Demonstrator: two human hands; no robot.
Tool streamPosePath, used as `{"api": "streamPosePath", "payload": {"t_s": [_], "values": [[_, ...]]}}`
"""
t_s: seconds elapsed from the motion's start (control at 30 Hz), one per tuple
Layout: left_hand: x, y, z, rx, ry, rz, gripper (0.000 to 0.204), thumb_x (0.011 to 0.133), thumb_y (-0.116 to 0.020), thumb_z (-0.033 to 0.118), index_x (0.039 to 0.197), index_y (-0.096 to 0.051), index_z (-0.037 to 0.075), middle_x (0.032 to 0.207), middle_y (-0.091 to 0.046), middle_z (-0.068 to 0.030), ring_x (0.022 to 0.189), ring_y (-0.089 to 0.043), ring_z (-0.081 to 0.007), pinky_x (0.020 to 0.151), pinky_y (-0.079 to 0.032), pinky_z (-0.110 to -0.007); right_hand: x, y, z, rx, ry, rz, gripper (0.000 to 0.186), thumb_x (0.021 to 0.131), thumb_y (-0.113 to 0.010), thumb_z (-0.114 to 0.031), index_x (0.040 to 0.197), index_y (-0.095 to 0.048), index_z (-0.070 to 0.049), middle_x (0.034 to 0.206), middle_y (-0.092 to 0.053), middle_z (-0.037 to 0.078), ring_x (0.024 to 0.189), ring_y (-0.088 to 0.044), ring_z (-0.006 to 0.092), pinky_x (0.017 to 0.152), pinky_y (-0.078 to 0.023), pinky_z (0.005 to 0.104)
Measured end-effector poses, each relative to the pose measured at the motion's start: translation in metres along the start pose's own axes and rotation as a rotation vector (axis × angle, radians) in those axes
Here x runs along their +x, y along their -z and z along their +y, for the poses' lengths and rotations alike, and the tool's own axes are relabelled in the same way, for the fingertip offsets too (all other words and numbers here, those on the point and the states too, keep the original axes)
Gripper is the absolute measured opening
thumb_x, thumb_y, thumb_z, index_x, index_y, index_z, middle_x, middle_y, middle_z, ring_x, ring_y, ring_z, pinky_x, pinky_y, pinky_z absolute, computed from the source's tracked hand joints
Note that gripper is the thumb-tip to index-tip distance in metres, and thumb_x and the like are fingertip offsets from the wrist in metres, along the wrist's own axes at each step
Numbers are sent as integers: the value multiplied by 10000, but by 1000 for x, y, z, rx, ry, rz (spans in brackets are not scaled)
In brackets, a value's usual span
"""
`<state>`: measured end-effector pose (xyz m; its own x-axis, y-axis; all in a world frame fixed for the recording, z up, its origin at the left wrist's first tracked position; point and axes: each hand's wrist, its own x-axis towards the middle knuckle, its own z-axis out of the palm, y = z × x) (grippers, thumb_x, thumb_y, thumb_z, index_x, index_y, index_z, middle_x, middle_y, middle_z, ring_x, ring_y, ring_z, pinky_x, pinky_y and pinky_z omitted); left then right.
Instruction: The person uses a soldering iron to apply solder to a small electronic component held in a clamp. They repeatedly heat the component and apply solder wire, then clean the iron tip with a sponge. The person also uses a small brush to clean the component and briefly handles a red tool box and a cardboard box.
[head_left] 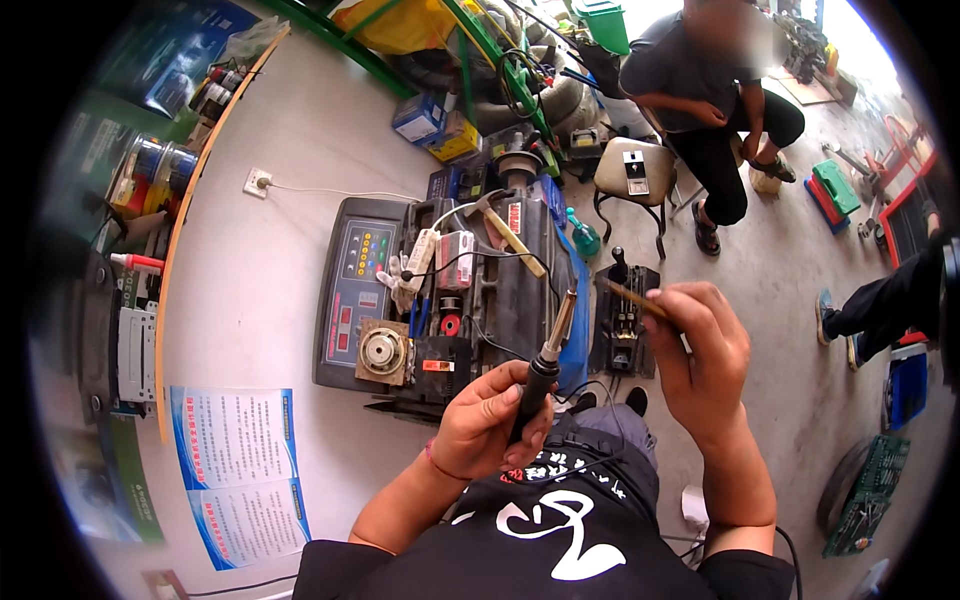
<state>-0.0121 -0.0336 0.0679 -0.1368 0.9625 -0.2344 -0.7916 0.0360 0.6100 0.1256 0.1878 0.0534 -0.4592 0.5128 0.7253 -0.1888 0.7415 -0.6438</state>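
My left hand (480, 425) is closed round the black handle of a soldering iron (552, 352), its metal barrel tilted up and away from me. Between the thumb and fingers of my right hand (710, 345) is a thin brown stick (637, 299), which points left toward the iron's tip without visibly touching it. What the stick is exactly, I cannot tell. Beyond my left hand stands a machine with a grey control panel (352, 290). On it lie a wooden-handled hammer (518, 242), a white power strip (421, 258), a red spool (451, 325) and a round metal part on a block (384, 350).
A person (690, 90) sits beyond a padded stool (655, 168); another person's leg (880, 310) shows at the right. A green spray bottle (583, 237) stands beside the machine. Posters (240, 440) hang on the left wall. A green tool case (870, 490) is at lower right.
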Motion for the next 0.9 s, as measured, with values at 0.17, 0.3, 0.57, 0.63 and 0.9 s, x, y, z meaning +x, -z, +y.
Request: {"api": "streamPosePath", "payload": {"t_s": [0.17, 0.3, 0.57, 0.63, 0.9], "values": [[-3, -2, -2, 74, -40, 70, 349, 1054, -496, 251, 1320, -501, 25, 815, -554, -174, 520, -482, -167, 446, -408, -275, 1, 4, -3, -119, 112, -44, 333, 715, -779, 18, 1023, -671, -48, 863, -646, 92, 715, -621, 257, 599, -501, 342], [-5, 0, -3, 139, -55, 92, 330, 1048, -515, 250, 1314, -511, 54, 829, -573, -194, 528, -490, -170, 448, -408, -275, 2, 8, -4, -133, 150, -55, 352, 699, -792, 4, 1025, -674, -56, 856, -639, 84, 700, -612, 254, 590, -497, 343], [-3, -1, -3, 124, -59, 94, 281, 1062, -502, 224, 1298, -522, 74, 878, -615, -170, 560, -502, -162, 463, -396, -253, -1, 11, -4, -154, 118, -52, 365, 690, -798, 1, 1029, -678, -59, 847, -637, 76, 708, -618, 244, 592, -500, 335], [-2, 0, -2, 124, -57, 73, 283, 1062, -502, 223, 1299, -522, 70, 876, -614, -169, 559, -501, -162, 463, -395, -252, -2, 11, -4, -144, 114, -57, 372, 684, -796, 4, 1032, -680, -59, 845, -639, 76, 712, -621, 244, 595, -501, 333], [-3, 3, -3, 154, -58, 77, 297, 1060, -505, 224, 1309, -516, 63, 873, -614, -187, 558, -511, -160, 462, -402, -256, -2, 10, -3, -147, 63, -57, 346, 704, -785, 5, 1029, -680, -54, 859, -653, 88, 732, -631, 256, 604, -505, 339]]}}
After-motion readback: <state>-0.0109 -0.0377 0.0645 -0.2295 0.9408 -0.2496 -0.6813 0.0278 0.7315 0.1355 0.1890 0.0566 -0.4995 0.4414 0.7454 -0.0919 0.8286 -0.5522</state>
